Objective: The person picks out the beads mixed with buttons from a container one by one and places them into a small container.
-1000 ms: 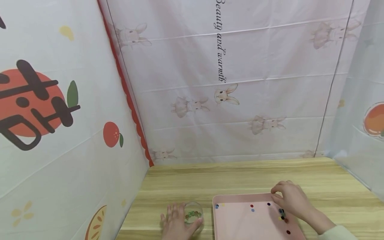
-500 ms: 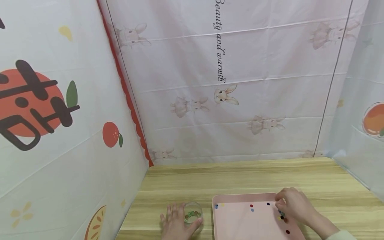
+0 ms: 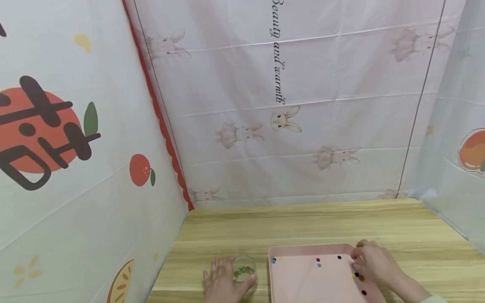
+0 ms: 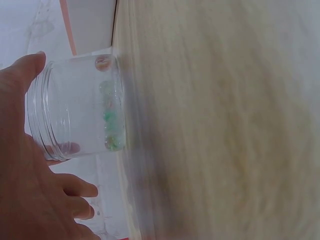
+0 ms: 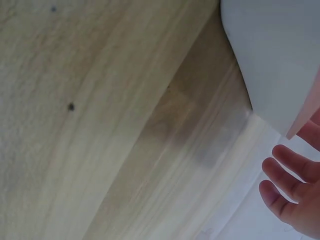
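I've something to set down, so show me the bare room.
Bare: the table between the pink tray and the rabbit-print curtain; the stretch between the right hand and side curtain; the tray's middle, bordered by small discs. Crowded: the tray's right side, by that hand, and left of the tray, where the left hand holds the jar.

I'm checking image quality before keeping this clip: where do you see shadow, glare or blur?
Head: soft, even light, lettering readable. Left wrist: pale glints on the jar, a dim shadow beside it on the table, whose surface looks blurred. Right wrist: soft shadow on the table near the tray.
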Demonstrator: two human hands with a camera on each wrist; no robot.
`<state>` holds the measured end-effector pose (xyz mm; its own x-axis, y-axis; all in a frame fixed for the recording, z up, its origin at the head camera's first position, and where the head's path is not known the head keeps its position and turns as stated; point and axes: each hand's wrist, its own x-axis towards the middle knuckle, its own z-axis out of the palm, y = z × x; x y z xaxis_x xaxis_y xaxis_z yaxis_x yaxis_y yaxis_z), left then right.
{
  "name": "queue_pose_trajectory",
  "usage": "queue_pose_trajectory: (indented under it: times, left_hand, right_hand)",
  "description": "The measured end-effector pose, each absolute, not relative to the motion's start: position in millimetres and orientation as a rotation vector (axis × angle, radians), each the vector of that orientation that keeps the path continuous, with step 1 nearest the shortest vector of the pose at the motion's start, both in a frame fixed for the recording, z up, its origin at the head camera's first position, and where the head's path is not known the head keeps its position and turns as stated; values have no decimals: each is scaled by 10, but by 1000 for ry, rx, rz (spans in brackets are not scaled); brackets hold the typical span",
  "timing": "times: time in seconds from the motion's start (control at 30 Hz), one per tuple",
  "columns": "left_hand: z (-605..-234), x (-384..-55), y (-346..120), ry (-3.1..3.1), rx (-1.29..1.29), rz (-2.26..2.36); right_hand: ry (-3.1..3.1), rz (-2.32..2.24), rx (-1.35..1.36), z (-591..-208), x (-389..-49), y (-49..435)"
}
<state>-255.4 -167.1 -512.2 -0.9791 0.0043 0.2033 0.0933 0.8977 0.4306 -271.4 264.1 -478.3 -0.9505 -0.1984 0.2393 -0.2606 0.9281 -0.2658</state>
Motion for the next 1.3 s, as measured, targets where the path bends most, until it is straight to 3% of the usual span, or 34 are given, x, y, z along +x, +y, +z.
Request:
queue_pose_trajectory:
  times: [1.3]
  left_hand:
    - [-5123,-2549,-1667,-2869,-68,-668]
  right_hand:
    - [-2789,377,365,-5005,-2720,2593]
